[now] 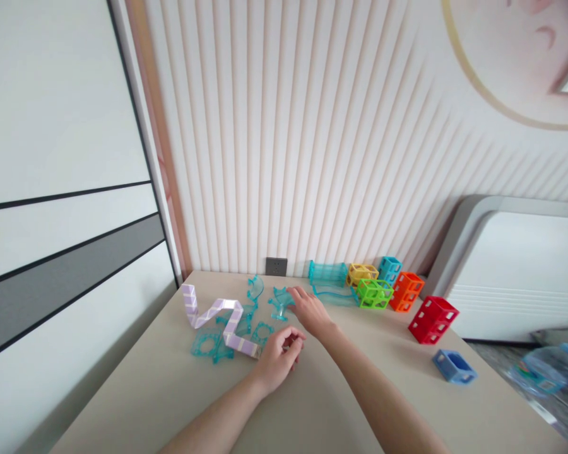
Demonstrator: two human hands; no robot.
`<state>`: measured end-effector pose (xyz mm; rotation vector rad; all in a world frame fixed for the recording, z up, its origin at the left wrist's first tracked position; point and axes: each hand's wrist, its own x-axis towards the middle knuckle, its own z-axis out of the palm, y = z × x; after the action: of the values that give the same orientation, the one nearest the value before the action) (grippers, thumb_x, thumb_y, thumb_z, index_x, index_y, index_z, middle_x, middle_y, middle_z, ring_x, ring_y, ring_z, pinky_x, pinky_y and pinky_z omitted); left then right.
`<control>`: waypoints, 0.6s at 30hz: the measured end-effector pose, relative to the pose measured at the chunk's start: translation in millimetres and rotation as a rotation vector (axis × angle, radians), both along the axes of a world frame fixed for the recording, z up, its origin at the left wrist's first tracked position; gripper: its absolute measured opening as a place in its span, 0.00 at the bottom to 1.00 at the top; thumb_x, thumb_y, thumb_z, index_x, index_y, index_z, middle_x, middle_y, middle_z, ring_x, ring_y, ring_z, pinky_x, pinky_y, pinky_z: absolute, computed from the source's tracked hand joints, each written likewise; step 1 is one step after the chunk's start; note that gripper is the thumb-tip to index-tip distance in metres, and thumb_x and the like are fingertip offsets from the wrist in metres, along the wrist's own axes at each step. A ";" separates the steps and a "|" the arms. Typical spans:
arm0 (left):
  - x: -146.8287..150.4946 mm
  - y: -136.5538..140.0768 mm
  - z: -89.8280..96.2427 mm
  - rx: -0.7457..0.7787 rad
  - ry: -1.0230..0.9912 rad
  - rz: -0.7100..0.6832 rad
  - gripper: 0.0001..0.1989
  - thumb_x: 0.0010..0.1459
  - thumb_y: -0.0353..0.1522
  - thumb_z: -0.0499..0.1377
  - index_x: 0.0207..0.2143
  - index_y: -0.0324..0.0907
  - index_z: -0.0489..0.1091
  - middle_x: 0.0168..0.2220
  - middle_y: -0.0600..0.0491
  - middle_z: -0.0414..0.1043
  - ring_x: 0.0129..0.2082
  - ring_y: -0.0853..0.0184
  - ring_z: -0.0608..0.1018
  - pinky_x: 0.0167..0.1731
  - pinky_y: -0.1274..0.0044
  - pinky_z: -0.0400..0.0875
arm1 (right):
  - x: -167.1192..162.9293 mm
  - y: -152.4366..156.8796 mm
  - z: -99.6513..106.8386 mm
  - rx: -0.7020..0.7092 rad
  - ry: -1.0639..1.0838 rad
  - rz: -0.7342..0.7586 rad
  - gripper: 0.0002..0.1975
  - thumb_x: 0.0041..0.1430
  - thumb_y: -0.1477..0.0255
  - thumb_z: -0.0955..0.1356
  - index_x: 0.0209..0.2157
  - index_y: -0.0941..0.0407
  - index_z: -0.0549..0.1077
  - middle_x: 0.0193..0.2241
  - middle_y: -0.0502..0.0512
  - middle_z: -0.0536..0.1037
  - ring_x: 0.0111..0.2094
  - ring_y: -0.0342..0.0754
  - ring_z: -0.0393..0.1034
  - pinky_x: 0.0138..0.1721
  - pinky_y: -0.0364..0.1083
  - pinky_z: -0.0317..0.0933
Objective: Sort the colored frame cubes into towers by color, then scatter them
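My right hand [309, 310] reaches over the table with its fingertips on a curved piece of translucent teal plastic track [280, 301]; the fingers partly cover it. Nearer to me, my left hand [275, 360] rests on the tabletop with its fingers curled in, and nothing shows in them. Beside it lies the end of a purple and white folding snake puzzle [223, 304], bent in a zigzag. Under and around the puzzle are several teal pieces, among them a square one with a round hole [206, 343], a small ring-like one [264, 332] and a curved one [255, 288].
Along the wall stand a teal trough [328, 273], a wavy teal track [334, 295] and yellow [361, 273], green [375, 294], blue [389, 270] and orange [406, 291] frame blocks. A red block [433, 320] and a blue one [454, 367] sit near the table's right edge.
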<state>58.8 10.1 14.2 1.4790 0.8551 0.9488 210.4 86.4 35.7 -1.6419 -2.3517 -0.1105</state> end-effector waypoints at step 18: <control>2.3 3.4 -9.5 -0.026 -0.043 -0.002 0.16 0.60 0.43 0.60 0.42 0.41 0.72 0.33 0.54 0.71 0.25 0.71 0.73 0.18 0.82 0.66 | 14.1 -24.7 -14.8 0.092 0.351 -0.169 0.20 0.68 0.74 0.61 0.60 0.54 0.64 0.55 0.62 0.76 0.45 0.55 0.79 0.41 0.48 0.69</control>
<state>61.1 13.5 4.6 1.4325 0.8321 0.9616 224.4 61.7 21.0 -1.6593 -1.9217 0.0341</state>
